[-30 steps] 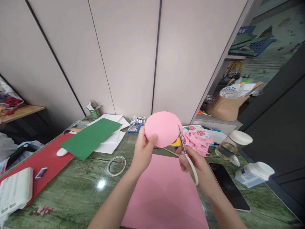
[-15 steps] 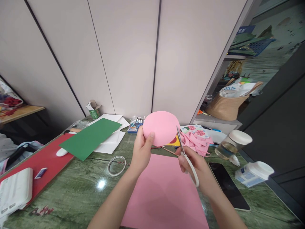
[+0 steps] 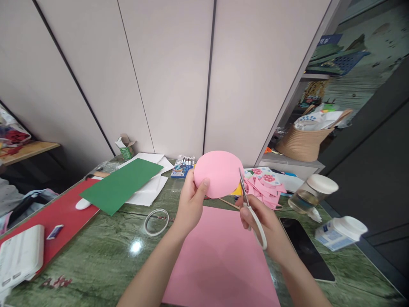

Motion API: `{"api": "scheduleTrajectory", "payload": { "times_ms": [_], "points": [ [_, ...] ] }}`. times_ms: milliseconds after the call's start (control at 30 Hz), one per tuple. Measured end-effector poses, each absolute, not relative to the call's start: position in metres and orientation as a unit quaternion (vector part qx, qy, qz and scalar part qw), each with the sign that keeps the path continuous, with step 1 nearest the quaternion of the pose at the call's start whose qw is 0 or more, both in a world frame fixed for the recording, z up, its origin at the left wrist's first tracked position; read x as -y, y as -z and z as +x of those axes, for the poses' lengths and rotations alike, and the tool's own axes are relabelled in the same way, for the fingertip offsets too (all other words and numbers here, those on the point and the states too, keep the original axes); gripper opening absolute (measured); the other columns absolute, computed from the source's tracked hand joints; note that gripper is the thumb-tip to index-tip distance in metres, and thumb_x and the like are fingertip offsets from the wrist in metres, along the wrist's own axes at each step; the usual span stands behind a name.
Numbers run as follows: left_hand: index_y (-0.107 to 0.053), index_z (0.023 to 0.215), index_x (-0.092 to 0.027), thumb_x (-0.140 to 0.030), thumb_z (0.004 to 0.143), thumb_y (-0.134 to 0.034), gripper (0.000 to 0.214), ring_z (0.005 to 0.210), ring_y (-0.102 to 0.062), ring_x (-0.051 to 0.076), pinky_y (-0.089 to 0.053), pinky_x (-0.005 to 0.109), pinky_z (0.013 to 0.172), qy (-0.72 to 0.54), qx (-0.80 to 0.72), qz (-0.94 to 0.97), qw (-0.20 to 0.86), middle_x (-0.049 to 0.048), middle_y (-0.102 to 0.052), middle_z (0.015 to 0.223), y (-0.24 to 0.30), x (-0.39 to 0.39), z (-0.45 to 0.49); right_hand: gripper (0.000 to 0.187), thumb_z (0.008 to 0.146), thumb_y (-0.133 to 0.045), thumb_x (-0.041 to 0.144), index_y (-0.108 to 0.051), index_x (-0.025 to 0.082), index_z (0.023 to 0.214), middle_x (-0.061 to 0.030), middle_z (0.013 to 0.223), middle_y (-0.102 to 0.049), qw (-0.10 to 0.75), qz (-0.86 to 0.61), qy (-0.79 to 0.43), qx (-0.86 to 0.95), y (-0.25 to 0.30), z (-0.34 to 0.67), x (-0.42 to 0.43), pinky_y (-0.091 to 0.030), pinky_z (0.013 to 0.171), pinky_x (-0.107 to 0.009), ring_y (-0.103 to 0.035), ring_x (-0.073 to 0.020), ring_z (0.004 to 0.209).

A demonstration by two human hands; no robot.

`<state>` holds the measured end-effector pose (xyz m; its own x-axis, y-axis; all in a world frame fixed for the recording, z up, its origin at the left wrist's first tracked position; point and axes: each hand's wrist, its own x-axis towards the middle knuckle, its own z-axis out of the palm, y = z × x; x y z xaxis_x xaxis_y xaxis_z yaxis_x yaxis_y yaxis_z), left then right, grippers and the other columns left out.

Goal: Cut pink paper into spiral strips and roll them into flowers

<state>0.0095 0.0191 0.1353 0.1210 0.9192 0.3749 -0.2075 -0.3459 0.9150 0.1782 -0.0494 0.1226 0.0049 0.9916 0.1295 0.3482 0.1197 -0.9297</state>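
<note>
A rounded piece of pink paper [image 3: 219, 172] is held up above the table, pinched at its lower left by my left hand [image 3: 193, 200] with the thumb on its face. My right hand [image 3: 260, 221] grips a pair of scissors [image 3: 255, 224] with white handles. Their blades point up and lie at the right edge of the pink piece. Beneath both hands a large pink sheet [image 3: 220, 256] lies flat. Just behind the scissors is a heap of pink paper scraps [image 3: 263, 192] beside flower-patterned paper [image 3: 265, 174].
On the left lie a green sheet [image 3: 123, 185], white paper [image 3: 148, 192], a red sheet [image 3: 72, 204] and a white device [image 3: 22, 251]. A tape roll [image 3: 156, 222] sits nearer. To the right are a phone [image 3: 306, 249], a lidded jar [image 3: 311, 194] and a white bottle [image 3: 341, 232].
The rounded pink piece and my left hand have shifted slightly right and down. The scissors and my right hand have moved a little to the right too.
</note>
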Motion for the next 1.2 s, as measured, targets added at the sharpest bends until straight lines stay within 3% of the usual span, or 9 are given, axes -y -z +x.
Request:
{"api": "scheduleTrajectory", "payload": {
  "times_ms": [467,867,1200],
  "points": [
    [-0.05,0.107,-0.021,-0.037,0.088,-0.05,0.025,0.099,-0.054,0.017,-0.045,0.026,0.082,-0.609,-0.298,0.535,0.504,0.0041,-0.057,0.107,-0.1309,-0.0227,0.0105,0.026,0.089,-0.046,0.048,-0.049,0.022,0.09,0.006,0.059,-0.04,0.425,-0.558,-0.372,0.609,-0.1193,0.1802,0.0474,-0.033,0.054,-0.025,-0.039,-0.0118,0.057],
    [-0.051,0.114,-0.02,-0.038,0.089,-0.047,0.031,0.1,-0.053,0.018,-0.041,0.028,0.087,-0.566,-0.32,0.593,0.476,0.0061,-0.057,0.115,-0.1371,-0.0188,0.0055,0.029,0.089,-0.044,0.051,-0.05,0.022,0.092,0.0046,0.063,-0.042,0.442,-0.547,-0.367,0.609,-0.1202,0.1809,0.0492,-0.034,0.055,-0.025,-0.038,-0.0118,0.059],
    [-0.051,0.111,-0.022,-0.038,0.088,-0.049,0.027,0.093,-0.052,0.016,-0.042,0.025,0.08,-0.586,-0.315,0.572,0.479,0.0035,-0.057,0.104,-0.1345,-0.0205,0.0056,0.026,0.089,-0.044,0.049,-0.049,0.023,0.09,0.0055,0.06,-0.041,0.431,-0.552,-0.368,0.612,-0.1213,0.1804,0.0497,-0.035,0.054,-0.024,-0.038,-0.0116,0.058]
  ]
}}
